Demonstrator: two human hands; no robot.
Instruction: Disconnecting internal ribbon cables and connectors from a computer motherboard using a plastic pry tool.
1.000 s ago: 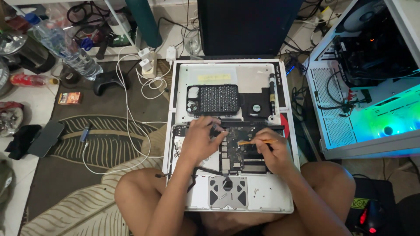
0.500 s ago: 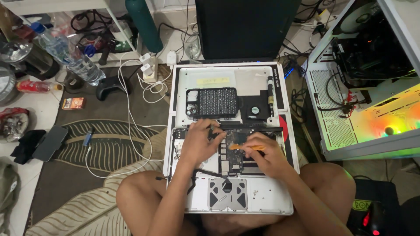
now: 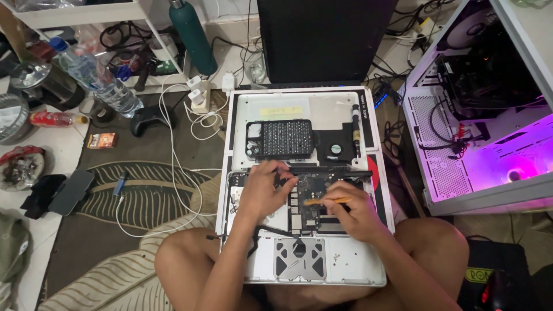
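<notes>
The opened laptop chassis (image 3: 305, 270) lies across the person's crossed legs, bottom cover removed, with the dark logic board (image 3: 311, 193) exposed at its centre and the underside of the trackpad (image 3: 298, 258) visible in the near part; the left hand (image 3: 262, 190) rests palm down on the left portion of the board, fingers curled and pressing at the far edge of the board, and it cannot be told whether they pinch any part; the right hand (image 3: 357, 210) is closed around a thin orange pry tool (image 3: 327, 201), held near-horizontal with its tip pointing left onto the board, just right of the left hand; the two hands are near each other but apart. Far of the chassis, on a white flat panel (image 3: 299, 109), sit a black screwdriver bit case (image 3: 280, 139), a black cooling fan (image 3: 333, 147) just to its right, and a slim driver handle (image 3: 356, 122) at the right edge. A dark upright screen (image 3: 325, 40) stands at the far side; a white computer case (image 3: 489, 115) with purple lighting stands at the right; a green bottle (image 3: 193, 37), a clear water bottle (image 3: 95, 78), white cables (image 3: 184, 144) and a black game controller (image 3: 151, 118) lie at the far left on the patterned rug (image 3: 138, 196).
</notes>
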